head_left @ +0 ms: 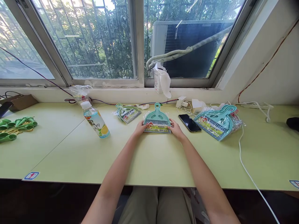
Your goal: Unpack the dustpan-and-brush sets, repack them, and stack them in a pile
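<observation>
A packaged teal mini dustpan and brush set point(157, 117) is in the middle of the table, its handle pointing toward the window. My left hand point(140, 127) grips its left edge and my right hand point(176, 128) grips its right edge, fingers closed on the clear wrapping. A yellow printed label runs along its lower part. To the left lies a greener packaged dustpan set point(128, 114). Right of my right hand is a black phone point(189, 123), and beyond it a stack of packaged teal dustpan sets point(217, 122).
A drink bottle point(95, 119) leans or lies at left. Green cone-shaped pieces point(17, 127) lie at far left near a brown box point(21, 102). A white cable point(243, 161) hangs over the right front edge. A tissue pack point(161, 80) sits at the window sill.
</observation>
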Motion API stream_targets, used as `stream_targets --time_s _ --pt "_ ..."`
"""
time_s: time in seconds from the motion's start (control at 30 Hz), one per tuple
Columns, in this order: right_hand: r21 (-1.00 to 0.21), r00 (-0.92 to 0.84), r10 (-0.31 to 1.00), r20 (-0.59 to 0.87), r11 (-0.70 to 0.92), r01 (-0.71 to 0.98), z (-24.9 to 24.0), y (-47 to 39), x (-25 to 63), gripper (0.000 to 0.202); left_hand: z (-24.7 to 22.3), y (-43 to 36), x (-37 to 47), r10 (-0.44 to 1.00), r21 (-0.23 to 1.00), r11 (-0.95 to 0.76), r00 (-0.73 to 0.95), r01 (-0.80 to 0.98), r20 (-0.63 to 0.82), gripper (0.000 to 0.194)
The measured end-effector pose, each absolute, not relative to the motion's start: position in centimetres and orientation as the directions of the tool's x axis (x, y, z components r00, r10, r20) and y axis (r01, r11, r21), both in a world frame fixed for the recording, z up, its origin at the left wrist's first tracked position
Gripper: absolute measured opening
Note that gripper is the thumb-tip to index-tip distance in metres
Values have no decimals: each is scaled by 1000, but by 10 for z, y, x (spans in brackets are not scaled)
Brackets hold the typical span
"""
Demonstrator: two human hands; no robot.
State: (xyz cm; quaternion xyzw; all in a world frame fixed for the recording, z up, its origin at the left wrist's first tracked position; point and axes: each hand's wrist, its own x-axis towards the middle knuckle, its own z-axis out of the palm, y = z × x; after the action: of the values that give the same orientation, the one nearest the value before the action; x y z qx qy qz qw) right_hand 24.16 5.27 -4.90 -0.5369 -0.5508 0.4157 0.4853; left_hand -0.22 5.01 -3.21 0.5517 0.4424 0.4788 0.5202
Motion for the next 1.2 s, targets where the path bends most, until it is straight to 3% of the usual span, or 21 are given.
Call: stream_targets --time_s 0.17,0.3,0.4,0.6,0.77,0.93,1.2 --pt "-965 -7 994 105 104 240 -47 48 238 82 -34 54 -1 986 992 -119 117 29 115 39" --pt "-920 89 981 171 127 371 -48 46 234 99 -31 51 4 984 989 -145 108 27 141 37" --pt "-921 157 969 190 121 371 -51 49 233 94 -29 48 8 985 993 -120 125 14 117 40" --pt "-976 65 987 147 134 171 -52 55 243 91 -23 45 9 988 997 -79 133 -26 82 32" --pt "-977 36 985 168 161 142 -43 51 250 91 -17 42 2 977 998 -5 214 57 -7 35" --pt "-981 52 984 170 163 107 -36 46 253 89 -12 39 -10 945 987 -111 320 117 69 32" --pt "-968 43 976 212 204 143 -38 48 252 79 -16 44 -6 966 979 -158 227 130 126 30"
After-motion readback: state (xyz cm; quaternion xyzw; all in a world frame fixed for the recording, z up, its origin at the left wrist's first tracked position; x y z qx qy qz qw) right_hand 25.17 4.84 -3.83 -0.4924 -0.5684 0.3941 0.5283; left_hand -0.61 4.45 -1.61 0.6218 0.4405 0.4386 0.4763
